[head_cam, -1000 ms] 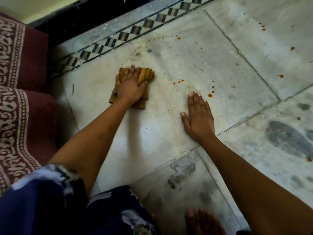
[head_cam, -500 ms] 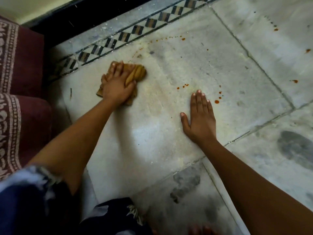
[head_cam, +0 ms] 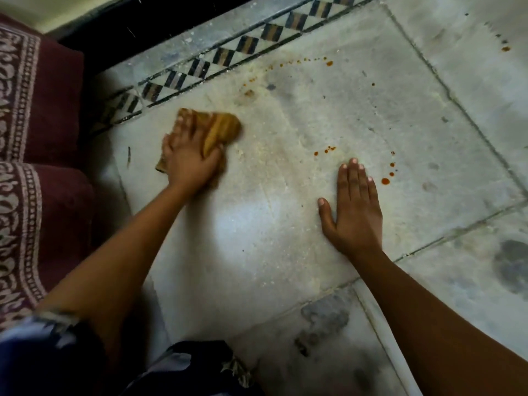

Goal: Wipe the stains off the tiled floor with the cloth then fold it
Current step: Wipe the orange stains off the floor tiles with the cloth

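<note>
A crumpled mustard-yellow cloth (head_cam: 223, 130) lies on the pale tiled floor (head_cam: 357, 115) near the patterned border. My left hand (head_cam: 190, 160) presses down on it, fingers spread over the cloth and thumb hooked round its right side; both are motion-blurred. My right hand (head_cam: 353, 208) rests flat on the tile, fingers straight, holding nothing. Orange-red stain drops (head_cam: 385, 181) sit just right of its fingertips. More drops (head_cam: 324, 151) lie between the hands, and a dotted trail of stains (head_cam: 329, 63) runs near the border.
A maroon patterned rug or cushion (head_cam: 43, 138) fills the left edge. A black-and-white diamond tile border (head_cam: 228, 55) runs along the far side, with a dark strip behind it. Further stain spots (head_cam: 505, 48) mark the tile at the far right. Dark blue patterned clothing (head_cam: 43, 361) fills the bottom left.
My left hand has slid the cloth over the same patch of tile near the border, and its thumb now curls round the cloth. My right hand stays planted on the tile.
</note>
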`<state>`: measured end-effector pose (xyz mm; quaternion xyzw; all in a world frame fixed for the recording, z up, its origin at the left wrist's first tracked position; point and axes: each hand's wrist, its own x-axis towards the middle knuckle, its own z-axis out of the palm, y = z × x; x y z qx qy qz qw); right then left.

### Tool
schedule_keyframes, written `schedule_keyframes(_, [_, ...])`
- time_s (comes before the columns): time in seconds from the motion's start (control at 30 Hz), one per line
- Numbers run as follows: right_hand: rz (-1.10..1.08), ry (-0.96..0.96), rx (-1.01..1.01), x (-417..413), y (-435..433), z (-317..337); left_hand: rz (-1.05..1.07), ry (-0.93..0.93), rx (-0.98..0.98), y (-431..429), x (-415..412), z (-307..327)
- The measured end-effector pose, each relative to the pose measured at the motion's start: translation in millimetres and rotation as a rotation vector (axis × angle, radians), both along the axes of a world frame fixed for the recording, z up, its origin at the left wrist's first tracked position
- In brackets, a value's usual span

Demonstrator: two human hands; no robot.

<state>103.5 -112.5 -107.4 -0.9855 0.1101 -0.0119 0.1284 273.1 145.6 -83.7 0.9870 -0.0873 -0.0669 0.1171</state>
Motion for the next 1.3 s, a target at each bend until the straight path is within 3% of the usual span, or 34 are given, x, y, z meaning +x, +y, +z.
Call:
schedule_keyframes(0.1, [-0.003, 0.018, -0.003, -0.2, 1.0, 0.4, 0.240, 0.062, -0.026, -34.5, 49.7, 4.5])
schedule_keyframes(0.23, [-0.008, 0.018, 0.002, 0.6, 0.2, 2.9, 0.027, 0.106, -0.023, -83.4, 46.9, 8.2])
schedule_keyframes(0.37, [-0.015, 0.000, -0.030, 0.3, 0.3, -0.6, -0.312, 0.029, 0.039, -53.8, 3.5, 2.1])
schedule_keyframes(0.47, [-0.014, -0.008, -0.034, 0.6, 0.9, -2.6, -0.207, -0.002, 0.048, -33.0, 28.6, 1.1])
schedule_keyframes(0.57, [-0.016, -0.005, -0.033, 0.1, 0.9, -1.7, 0.015, 0.035, -0.004, -68.4, 74.1, 3.1])
schedule_keyframes(0.63, [-0.013, -0.002, -0.029, 0.0, 1.2, -0.4, 0.050, 0.072, -0.022, -103.2, 91.4, 7.6])
schedule_keyframes(0.73, [-0.015, -0.002, -0.020, 0.3, 0.9, 0.2, -0.142, 0.119, -0.015, -125.5, 76.1, 10.2])
schedule_keyframes(0.87, [-0.020, -0.004, -0.008, -0.1, 0.4, -0.5, -0.411, 0.046, 0.035, -78.4, 29.4, 2.8])
schedule_keyframes(0.97, [-0.027, 0.003, -0.017, 0.2, 1.1, -0.5, -0.268, 0.032, 0.100, -58.4, 55.3, 5.2])
schedule_keyframes(1.1, [-0.036, 0.029, -0.023, -0.4, 1.5, 2.4, -0.037, 0.109, 0.006, -117.5, 94.9, 12.0])
schedule_keyframes(1.17, [-0.032, 0.037, -0.019, -0.3, 1.9, 3.5, -0.053, 0.144, 0.014, -152.4, 94.6, 14.6])
schedule_keyframes(1.3, [-0.036, 0.046, -0.015, -0.1, 1.5, 2.8, -0.290, 0.163, 0.075, -166.1, 40.4, 12.6])
